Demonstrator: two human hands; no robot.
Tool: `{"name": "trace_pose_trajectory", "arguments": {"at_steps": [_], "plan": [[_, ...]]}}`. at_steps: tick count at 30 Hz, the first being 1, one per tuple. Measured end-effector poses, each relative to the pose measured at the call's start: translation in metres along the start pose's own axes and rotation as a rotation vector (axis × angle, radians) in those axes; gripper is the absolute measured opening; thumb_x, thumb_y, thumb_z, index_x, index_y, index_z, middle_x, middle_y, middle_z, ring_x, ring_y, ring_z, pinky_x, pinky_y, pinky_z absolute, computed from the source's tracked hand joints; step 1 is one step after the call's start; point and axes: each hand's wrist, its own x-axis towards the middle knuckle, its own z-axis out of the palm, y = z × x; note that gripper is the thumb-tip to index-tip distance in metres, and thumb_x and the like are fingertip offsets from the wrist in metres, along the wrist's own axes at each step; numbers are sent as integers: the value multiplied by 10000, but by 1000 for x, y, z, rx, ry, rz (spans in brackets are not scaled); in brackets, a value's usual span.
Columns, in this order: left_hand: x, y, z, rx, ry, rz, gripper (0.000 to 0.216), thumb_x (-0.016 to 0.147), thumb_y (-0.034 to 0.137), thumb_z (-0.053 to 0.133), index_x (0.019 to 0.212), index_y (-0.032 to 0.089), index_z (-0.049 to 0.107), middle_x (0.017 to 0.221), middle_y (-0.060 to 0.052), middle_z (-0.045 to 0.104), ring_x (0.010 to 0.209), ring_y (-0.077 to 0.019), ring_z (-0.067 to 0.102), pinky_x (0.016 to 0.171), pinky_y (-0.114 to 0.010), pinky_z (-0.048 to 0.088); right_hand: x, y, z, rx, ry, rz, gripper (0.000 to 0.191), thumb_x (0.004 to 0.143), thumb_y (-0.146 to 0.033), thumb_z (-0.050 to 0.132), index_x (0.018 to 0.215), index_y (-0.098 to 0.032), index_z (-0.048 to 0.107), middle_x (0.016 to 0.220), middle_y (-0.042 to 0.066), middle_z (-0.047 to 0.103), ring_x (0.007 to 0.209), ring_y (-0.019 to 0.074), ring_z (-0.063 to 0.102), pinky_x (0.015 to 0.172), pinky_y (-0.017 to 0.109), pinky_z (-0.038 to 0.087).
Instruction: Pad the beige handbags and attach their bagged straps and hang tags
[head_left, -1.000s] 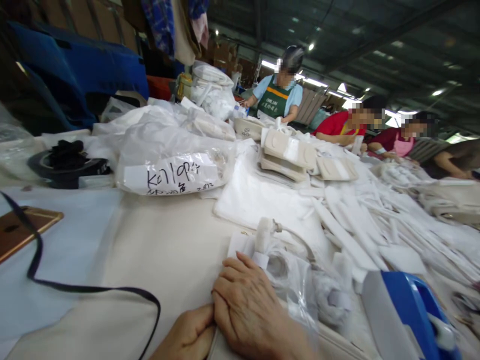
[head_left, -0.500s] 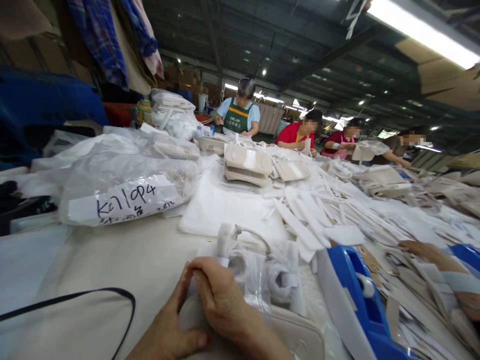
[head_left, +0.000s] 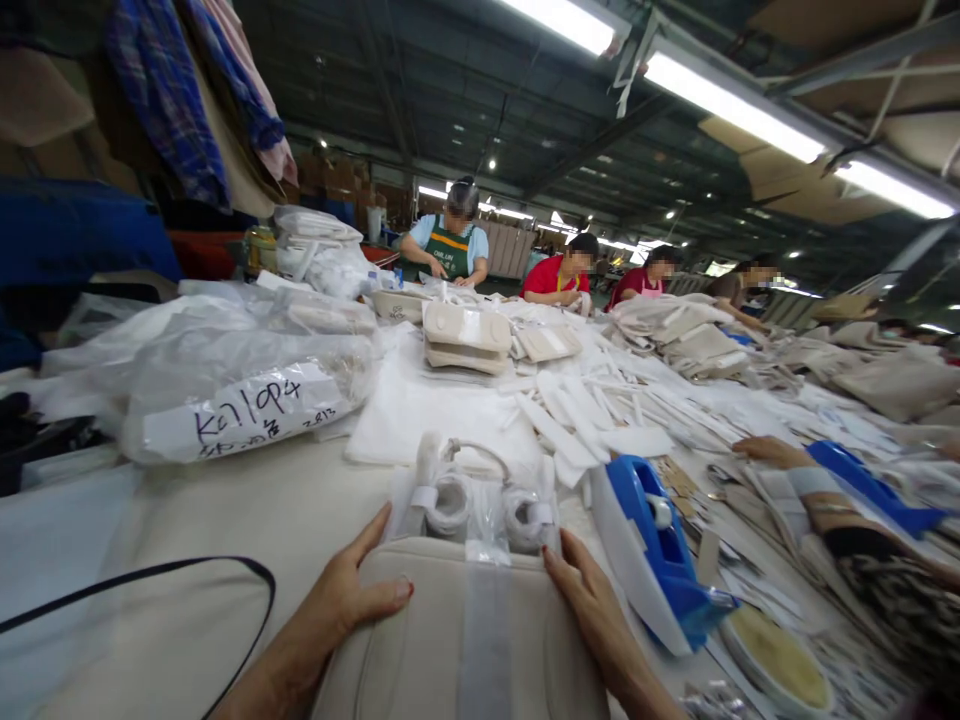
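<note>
Matt beige leather-look bag [head_left: 450, 640]; glossy blue plastic tape dispenser [head_left: 649, 540].

Two bare forearms in view, no sleeves, no gloves. Left hand [head_left: 349, 600]: bare fingers, no ring or watch showing, short thumbnail tinted reddish-pink. Right hand [head_left: 592, 610]: likewise uncovered, plain fingers, wrist bare down to the frame's edge. Nothing worn, no markings visible.
</note>
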Motion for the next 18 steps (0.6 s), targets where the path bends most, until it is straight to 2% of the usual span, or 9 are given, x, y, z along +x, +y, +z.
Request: {"name": "trace_pose_trajectory", "arguments": {"at_steps": [3, 7, 10, 12, 13, 15, 16, 18], "plan": [[-16, 8, -4, -110, -48, -75, 1086, 545, 402, 751, 1453, 165, 205, 1065, -81, 693, 975, -282, 650, 829, -343, 537, -7, -6, 9, 29, -64, -58, 558, 802, -537, 528, 1216, -165, 579, 1227, 112, 606, 1184, 308, 516, 999, 432, 399], [-30, -8, -22, 49, 49, -40, 1061, 508, 458, 754, 1425, 167, 305, 1192, -83, 640, 1062, -303, 610, 895, -336, 509, -22, -12, 24, -43, -62, -115, 530, 819, -513, 526, 1209, -157, 579, 1210, 113, 617, 1154, 296, 542, 972, 416, 424], [-28, -22, -34, 190, 129, -48, 970, 559, 436, 690, 1415, 155, 331, 1203, -79, 635, 1108, -312, 583, 961, -370, 465, -27, -8, 33, -205, -9, -137, 533, 837, -474, 526, 1247, -133, 536, 1216, 148, 607, 1139, 294, 557, 961, 430, 437], [-25, -25, -37, 225, 157, -71, 898, 610, 430, 646, 1413, 171, 340, 1189, -80, 643, 1097, -316, 591, 974, -414, 451, -27, -9, 37, -367, 83, -211, 560, 835, -415, 551, 1287, -91, 488, 1270, 205, 556, 1178, 320, 525, 979, 487, 416], [-23, -26, -37, 234, 163, -72, 868, 630, 426, 628, 1411, 176, 344, 1190, -83, 642, 1098, -319, 591, 982, -434, 441, -27, -12, 39, -451, 136, -303, 553, 840, -366, 552, 1301, -72, 468, 1310, 230, 513, 1218, 332, 487, 999, 521, 389], [-21, -26, -37, 254, 167, -51, 841, 653, 413, 609, 1410, 161, 344, 1206, -95, 632, 1132, -320, 568, 1015, -453, 403, -28, -22, 42, -579, 192, -595, 494, 861, -255, 521, 1313, -69, 450, 1372, 235, 446, 1300, 326, 390, 1046, 565, 316], [-19, -27, -37, 266, 164, -34, 840, 659, 408, 603, 1412, 145, 338, 1215, -100, 625, 1154, -318, 552, 1033, -450, 383, -29, -29, 43, -614, 166, -764, 468, 874, -220, 500, 1321, -91, 444, 1393, 211, 432, 1332, 304, 345, 1072, 565, 278], [-16, -31, -39, 294, 154, 1, 841, 666, 414, 594, 1410, 118, 337, 1232, -102, 613, 1186, -309, 526, 1061, -435, 352, -33, -45, 47, -639, -16, -1032, 457, 911, -234, 472, 1357, -159, 404, 1419, 134, 428, 1368, 237, 288, 1122, 512, 221]]}}
